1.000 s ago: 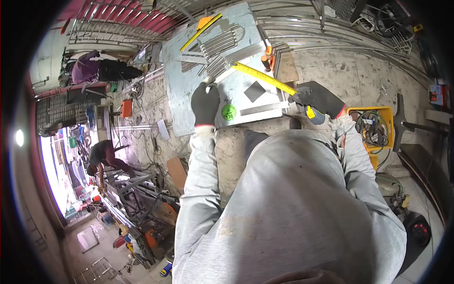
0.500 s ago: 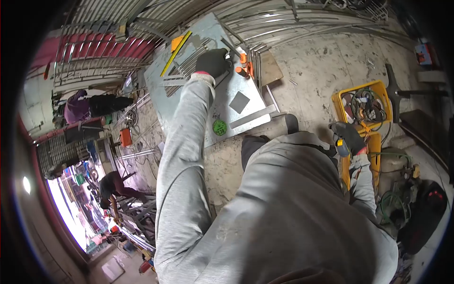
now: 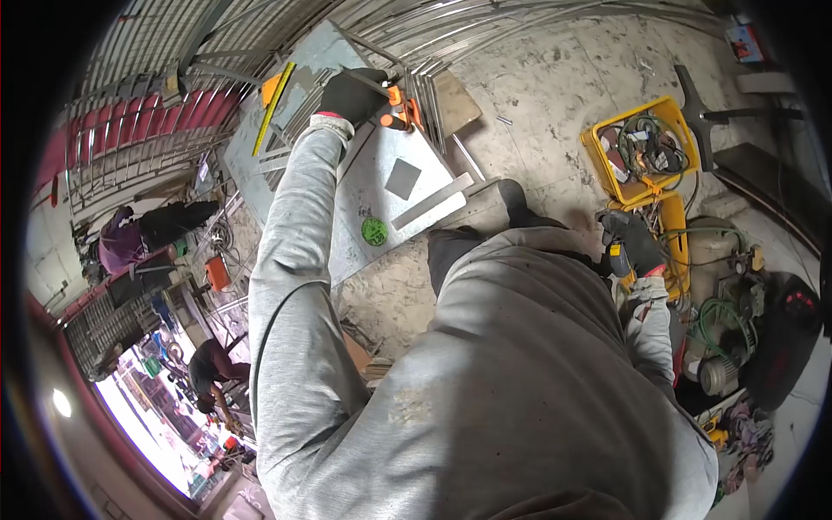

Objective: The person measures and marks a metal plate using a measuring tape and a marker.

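Observation:
My left hand [image 3: 348,97], in a dark glove, reaches over the metal-topped worktable [image 3: 355,195] with its fingers curled beside a dark flat bar [image 3: 374,84]. What those fingers pinch is hidden. Just right of them, orange-handled clamps [image 3: 399,111] sit at the table's edge. My right hand [image 3: 640,243], also gloved, is wrapped round a dark tool with a yellow label [image 3: 618,260], low at my right side. On the tabletop lie a small grey square plate [image 3: 403,178], a green round disc [image 3: 373,231], a yellow measuring strip [image 3: 274,108] and thin metal bars [image 3: 299,121].
Yellow crates [image 3: 598,156] on the floor at right hold cables and tools. Beyond them stand a dark metal stand [image 3: 693,113] and a machine with green hose [image 3: 715,347]. Long metal rods [image 3: 494,39] line the back. One person [image 3: 212,364] bends over at the left.
The whole view has shifted, so the table and crates appear farther left. My left hand is a little closer to the orange clamps. My right hand still grips the dark tool.

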`<state>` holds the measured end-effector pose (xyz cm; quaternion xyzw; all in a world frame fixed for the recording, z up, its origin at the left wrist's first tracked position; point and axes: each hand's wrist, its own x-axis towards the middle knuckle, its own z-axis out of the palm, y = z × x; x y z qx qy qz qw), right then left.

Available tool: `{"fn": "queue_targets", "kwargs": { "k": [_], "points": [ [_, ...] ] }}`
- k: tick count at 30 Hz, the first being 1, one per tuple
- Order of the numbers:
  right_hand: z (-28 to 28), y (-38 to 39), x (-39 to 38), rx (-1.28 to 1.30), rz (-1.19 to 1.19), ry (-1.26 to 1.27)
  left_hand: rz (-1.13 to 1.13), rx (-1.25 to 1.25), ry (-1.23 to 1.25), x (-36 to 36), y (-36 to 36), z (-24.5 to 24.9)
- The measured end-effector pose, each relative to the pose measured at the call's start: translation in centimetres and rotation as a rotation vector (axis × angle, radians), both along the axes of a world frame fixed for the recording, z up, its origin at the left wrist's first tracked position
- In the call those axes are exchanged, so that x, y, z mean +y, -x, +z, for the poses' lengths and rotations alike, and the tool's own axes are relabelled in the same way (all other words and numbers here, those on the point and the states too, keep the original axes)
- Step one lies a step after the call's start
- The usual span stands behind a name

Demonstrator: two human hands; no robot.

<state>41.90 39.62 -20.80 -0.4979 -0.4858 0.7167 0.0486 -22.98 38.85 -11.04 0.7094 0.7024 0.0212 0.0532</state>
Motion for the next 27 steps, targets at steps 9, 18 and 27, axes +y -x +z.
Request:
{"fn": "queue_targets", "kwargs": {
  "k": [9, 18, 27],
  "points": [
    [1.0, 8.0, 6.9, 0.153, 0.235, -0.167, 0.205, 0.149, -0.061, -4.8, -1.0, 7.3],
    [4.8, 15.0, 9.3, 0.198, 0.410, -0.175, 0.469, 0.218, -0.429, -14.7, -0.3, 13.9],
    [5.6, 20.7, 8.4, 0.190, 0.509, -0.093, 1.231, -1.352, -0.970, -26.3, -10.1, 8.5]
  ]
}}
